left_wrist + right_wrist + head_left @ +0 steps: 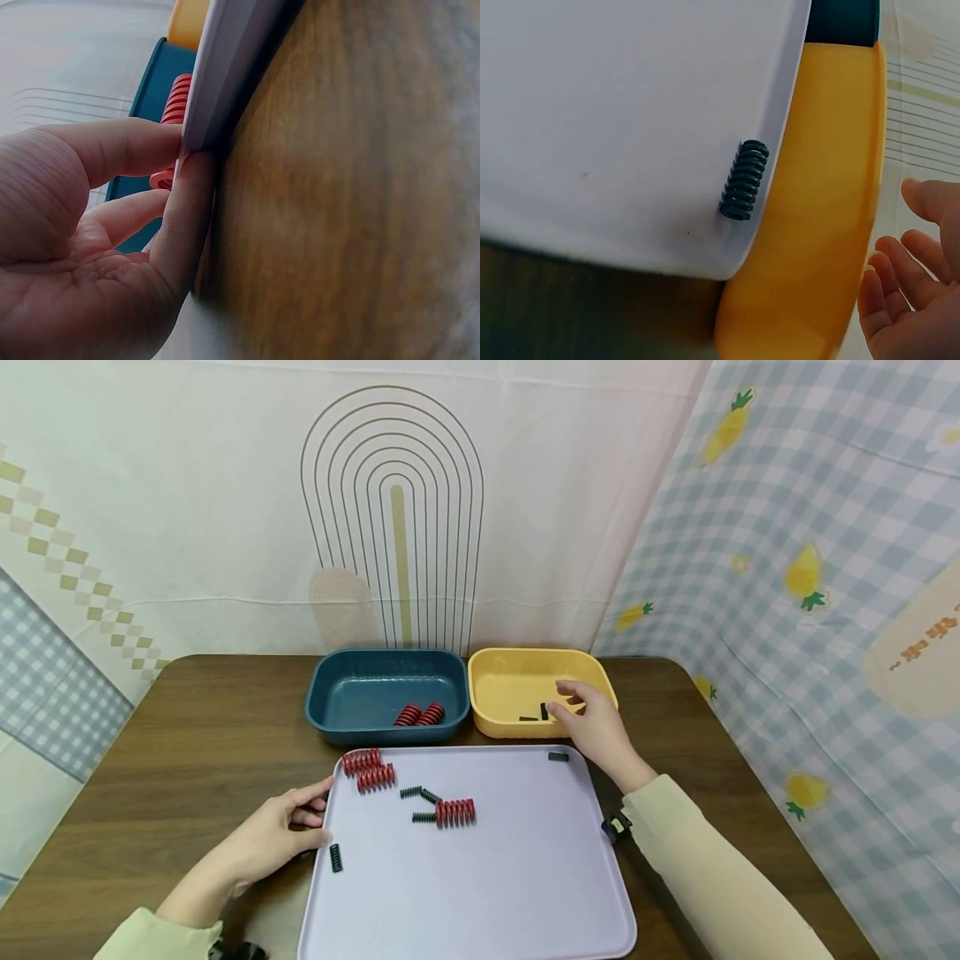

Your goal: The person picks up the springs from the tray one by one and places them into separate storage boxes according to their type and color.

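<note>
My left hand (281, 835) pinches the left rim of a pale lilac tray (517, 893), with fingertips on both sides of the rim in the left wrist view. Over the yellow bin (480, 722) hovers my right hand (596, 722), thumb and fingers spread apart and holding nothing. Small dark green springs (543, 712) lie in that bin, just below the right thumb. On the tray, a dark green spring (744, 180) sits in the corner nearest the right hand. Another dark spring (335, 857) lies beside the left thumb.
Red springs (376, 777) rest in the tray's far left corner. A larger red spring (455, 812) lies mid-tray, beside several small dark springs (423, 817). The teal bin (352, 735), left of the yellow one, holds two red springs (431, 714). Patterned cloth (540, 485) hangs behind the wooden table (225, 718).
</note>
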Demonstrator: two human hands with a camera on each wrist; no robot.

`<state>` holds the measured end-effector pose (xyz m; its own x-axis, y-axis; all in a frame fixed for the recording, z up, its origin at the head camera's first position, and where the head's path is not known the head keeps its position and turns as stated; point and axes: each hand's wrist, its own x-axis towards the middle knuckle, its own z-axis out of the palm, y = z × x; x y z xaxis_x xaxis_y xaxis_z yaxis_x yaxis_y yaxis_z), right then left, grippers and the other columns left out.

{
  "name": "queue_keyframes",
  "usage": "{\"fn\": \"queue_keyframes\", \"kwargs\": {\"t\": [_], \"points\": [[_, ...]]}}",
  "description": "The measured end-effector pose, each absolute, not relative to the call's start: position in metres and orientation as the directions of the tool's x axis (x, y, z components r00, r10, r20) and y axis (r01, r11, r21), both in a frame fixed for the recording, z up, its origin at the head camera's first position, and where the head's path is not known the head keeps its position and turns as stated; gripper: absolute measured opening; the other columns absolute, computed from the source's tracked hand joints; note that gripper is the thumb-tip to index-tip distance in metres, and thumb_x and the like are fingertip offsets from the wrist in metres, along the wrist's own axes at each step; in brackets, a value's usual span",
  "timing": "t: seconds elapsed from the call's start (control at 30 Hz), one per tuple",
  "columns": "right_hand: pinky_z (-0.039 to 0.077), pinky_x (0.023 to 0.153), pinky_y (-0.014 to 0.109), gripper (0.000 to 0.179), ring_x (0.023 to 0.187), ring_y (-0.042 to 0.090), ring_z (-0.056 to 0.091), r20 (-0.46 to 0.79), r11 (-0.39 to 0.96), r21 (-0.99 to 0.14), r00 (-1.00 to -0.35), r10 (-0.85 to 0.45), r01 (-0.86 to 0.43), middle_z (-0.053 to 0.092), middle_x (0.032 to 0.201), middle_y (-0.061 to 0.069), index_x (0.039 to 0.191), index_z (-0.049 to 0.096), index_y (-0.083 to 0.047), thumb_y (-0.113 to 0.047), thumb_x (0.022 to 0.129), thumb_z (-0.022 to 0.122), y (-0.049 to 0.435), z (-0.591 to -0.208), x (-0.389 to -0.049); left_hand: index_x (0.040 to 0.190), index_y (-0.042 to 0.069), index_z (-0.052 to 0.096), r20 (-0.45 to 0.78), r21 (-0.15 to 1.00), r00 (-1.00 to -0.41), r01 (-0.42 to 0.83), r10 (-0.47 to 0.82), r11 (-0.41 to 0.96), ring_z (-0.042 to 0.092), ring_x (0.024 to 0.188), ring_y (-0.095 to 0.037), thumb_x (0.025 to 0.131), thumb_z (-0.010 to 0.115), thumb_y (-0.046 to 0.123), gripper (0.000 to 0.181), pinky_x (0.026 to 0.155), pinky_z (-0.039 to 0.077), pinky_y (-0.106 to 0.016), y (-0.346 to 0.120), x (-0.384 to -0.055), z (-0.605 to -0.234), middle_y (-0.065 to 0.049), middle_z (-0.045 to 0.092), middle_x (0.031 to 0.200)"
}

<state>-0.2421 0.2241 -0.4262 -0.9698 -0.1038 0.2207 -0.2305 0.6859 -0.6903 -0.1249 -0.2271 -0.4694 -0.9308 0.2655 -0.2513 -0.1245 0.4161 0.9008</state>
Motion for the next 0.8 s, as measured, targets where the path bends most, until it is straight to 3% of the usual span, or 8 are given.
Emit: {"fn": "queue_keyframes", "kwargs": {"t": [0.27,0.63,0.8], "points": [[0.049,0.082,0.040,0.041,0.100,0.025,0.058,0.258,0.646,-0.707,-0.956,-0.142,-0.287,0.064,0.117,0.006,0.123,0.065,-0.010,-0.026,0.087,0.075,0.233,-0.425,-0.228,0.148,0.004,0.039,-0.251,0.898,-0.930,-0.121,0.268,0.422,0.053,0.099,-0.024,0.082,0.076,0.007,0.075,0.075,0.050,-0.025,-0.227,-0.125,-0.469,-0.014,0.050,0.119],[0.050,0.077,0.035,0.046,0.091,0.016,0.059,0.187,0.658,-0.705,-0.965,-0.185,-0.263,0.067,0.111,0.001,0.121,0.067,-0.013,-0.037,0.082,0.077,0.245,-0.426,-0.209,0.148,0.005,0.039,-0.271,0.883,-0.927,-0.132,0.259,0.451,0.053,0.099,-0.024,0.083,0.076,0.008,0.075,0.076,0.050,-0.025,-0.226,-0.125,-0.465,-0.013,0.051,0.119],[0.051,0.074,0.031,0.045,0.089,0.017,0.059,0.160,0.648,-0.716,-0.964,-0.210,-0.260,0.068,0.108,0.001,0.121,0.067,-0.011,-0.034,0.083,0.077,0.251,-0.432,-0.206,0.148,0.005,0.039,-0.262,0.880,-0.929,-0.119,0.260,0.460,0.053,0.099,-0.023,0.082,0.077,0.008,0.076,0.077,0.049,-0.025,-0.226,-0.124,-0.465,-0.013,0.051,0.117]]}}
